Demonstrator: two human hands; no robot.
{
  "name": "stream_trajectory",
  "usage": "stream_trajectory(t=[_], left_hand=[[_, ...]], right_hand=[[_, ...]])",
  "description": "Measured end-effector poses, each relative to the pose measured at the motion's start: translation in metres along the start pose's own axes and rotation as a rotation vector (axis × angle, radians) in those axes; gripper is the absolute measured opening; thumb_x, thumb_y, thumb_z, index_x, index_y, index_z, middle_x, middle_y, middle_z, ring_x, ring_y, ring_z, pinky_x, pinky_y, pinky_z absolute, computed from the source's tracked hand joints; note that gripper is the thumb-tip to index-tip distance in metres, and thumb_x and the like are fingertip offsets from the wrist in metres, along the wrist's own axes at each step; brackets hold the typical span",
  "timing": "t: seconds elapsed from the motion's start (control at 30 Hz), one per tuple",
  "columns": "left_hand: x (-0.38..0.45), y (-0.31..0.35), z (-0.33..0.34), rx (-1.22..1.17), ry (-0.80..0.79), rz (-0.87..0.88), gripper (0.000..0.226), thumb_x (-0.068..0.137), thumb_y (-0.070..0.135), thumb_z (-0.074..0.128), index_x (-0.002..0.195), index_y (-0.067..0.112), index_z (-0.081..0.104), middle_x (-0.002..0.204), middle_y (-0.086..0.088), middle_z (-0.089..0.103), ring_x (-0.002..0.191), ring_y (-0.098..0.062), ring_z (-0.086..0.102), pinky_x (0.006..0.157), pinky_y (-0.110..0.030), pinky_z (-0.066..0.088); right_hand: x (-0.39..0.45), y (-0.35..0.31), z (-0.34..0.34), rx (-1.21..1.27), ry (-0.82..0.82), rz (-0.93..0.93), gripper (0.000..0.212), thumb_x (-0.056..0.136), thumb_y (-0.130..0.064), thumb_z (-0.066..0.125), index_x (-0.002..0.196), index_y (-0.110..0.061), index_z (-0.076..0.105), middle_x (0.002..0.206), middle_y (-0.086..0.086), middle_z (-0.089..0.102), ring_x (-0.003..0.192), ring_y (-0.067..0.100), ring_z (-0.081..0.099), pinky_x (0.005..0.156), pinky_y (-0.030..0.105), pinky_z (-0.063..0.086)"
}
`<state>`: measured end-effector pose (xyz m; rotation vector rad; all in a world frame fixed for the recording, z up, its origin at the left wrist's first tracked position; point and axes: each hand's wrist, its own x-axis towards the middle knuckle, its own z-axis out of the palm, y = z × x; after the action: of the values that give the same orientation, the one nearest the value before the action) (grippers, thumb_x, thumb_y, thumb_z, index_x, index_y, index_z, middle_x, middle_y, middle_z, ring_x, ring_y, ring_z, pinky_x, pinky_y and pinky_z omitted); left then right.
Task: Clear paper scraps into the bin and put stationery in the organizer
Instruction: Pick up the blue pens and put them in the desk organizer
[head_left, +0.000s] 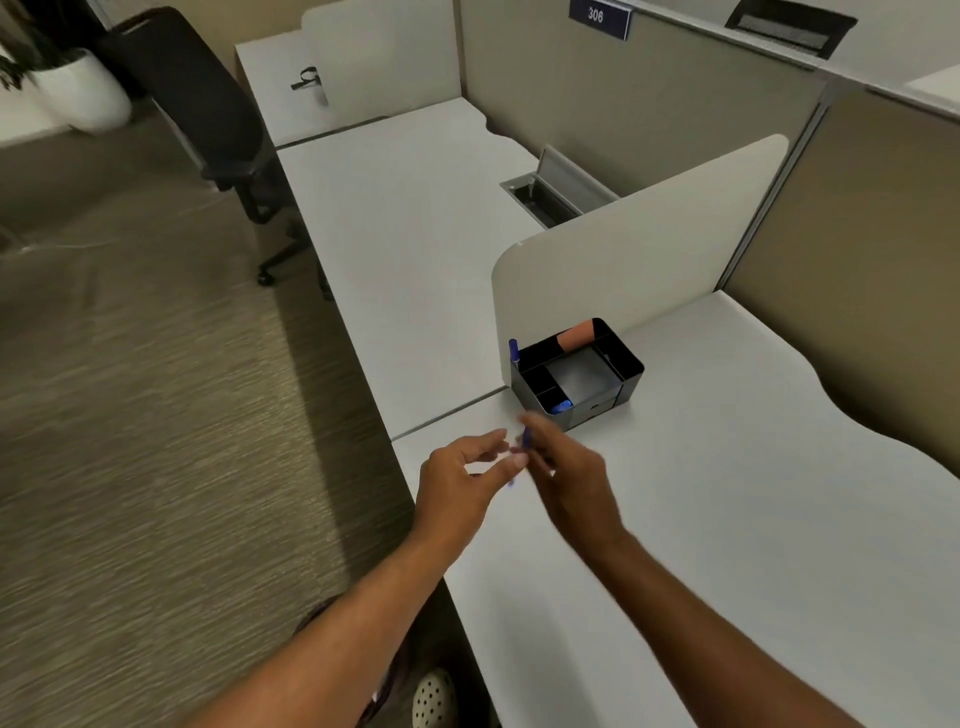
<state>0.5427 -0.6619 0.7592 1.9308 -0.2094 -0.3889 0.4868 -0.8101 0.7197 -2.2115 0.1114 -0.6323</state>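
Observation:
A black desk organizer (626, 371) stands on the white desk (727, 493) against a cream divider panel. It holds an upright blue pen (514, 351), an orange eraser-like block (575, 335) and a small blue item (561, 406). Just in front of it, my right hand (569, 480) grips a blue pen (525, 439) between its fingertips. My left hand (462, 480) is beside it with fingers spread, its fingertips close to the pen's lower end. Motion blur hides whether the left fingers touch the pen.
The cream divider panel (639, 260) rises behind the organizer. A neighbouring desk (410, 249) with an open cable hatch (545, 195) lies beyond. A black office chair (208, 114) stands on the carpet (130, 389) at the left. No bin or paper scraps are visible.

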Motion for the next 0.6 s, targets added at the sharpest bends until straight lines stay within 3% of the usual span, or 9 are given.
stream_trajectory(t=[0.07,0.13,0.2,0.33,0.5,0.6], left_hand=[[-0.002,0.0,-0.002,-0.018,0.013,-0.008,0.047,0.088,0.041,0.078,0.133,0.029,0.068,0.114,0.018,0.074,0.104,0.006,0.067,0.077,-0.003,0.052],[-0.007,-0.005,-0.004,-0.044,0.022,-0.037,0.047,0.091,0.04,0.075,0.136,0.026,0.067,0.113,0.015,0.074,0.108,-0.004,0.068,0.095,-0.023,0.058],[-0.014,-0.011,-0.008,-0.066,0.018,-0.074,0.042,0.094,0.037,0.073,0.134,0.024,0.069,0.11,0.009,0.074,0.11,-0.01,0.067,0.102,-0.042,0.058],[-0.023,-0.022,-0.018,-0.046,0.03,-0.097,0.034,0.094,0.038,0.073,0.127,0.028,0.073,0.101,0.01,0.073,0.1,-0.011,0.07,0.102,-0.043,0.058],[-0.021,-0.026,-0.03,-0.057,0.07,-0.114,0.032,0.094,0.039,0.073,0.124,0.028,0.075,0.104,0.006,0.074,0.105,-0.012,0.068,0.099,-0.048,0.059],[-0.02,-0.028,-0.036,-0.056,0.091,-0.119,0.03,0.093,0.036,0.075,0.122,0.029,0.075,0.104,0.008,0.074,0.103,-0.012,0.069,0.097,-0.049,0.06]], right_hand=[[0.027,0.013,-0.013,-0.01,0.114,0.071,0.039,0.098,-0.009,0.07,0.133,-0.022,0.062,0.1,0.001,0.076,0.086,0.014,0.073,0.079,0.024,0.06],[0.058,0.028,-0.027,0.035,0.232,0.133,0.028,0.099,-0.009,0.068,0.124,-0.02,0.066,0.096,-0.003,0.072,0.084,0.011,0.068,0.078,0.019,0.055],[0.084,0.043,-0.034,0.068,0.259,0.164,0.017,0.1,-0.008,0.066,0.113,-0.018,0.067,0.098,-0.002,0.069,0.089,0.013,0.068,0.081,0.026,0.057],[0.1,0.067,-0.024,0.005,0.109,0.262,0.013,0.101,-0.009,0.064,0.113,-0.014,0.066,0.098,0.0,0.069,0.087,0.019,0.067,0.079,0.037,0.057],[0.096,0.083,-0.006,-0.12,-0.063,0.334,0.014,0.103,-0.014,0.063,0.116,-0.013,0.065,0.104,0.006,0.074,0.095,0.024,0.071,0.078,0.042,0.061],[0.091,0.088,0.004,-0.232,-0.191,0.312,0.012,0.103,-0.012,0.061,0.112,-0.01,0.068,0.1,0.011,0.077,0.089,0.023,0.068,0.072,0.04,0.058]])
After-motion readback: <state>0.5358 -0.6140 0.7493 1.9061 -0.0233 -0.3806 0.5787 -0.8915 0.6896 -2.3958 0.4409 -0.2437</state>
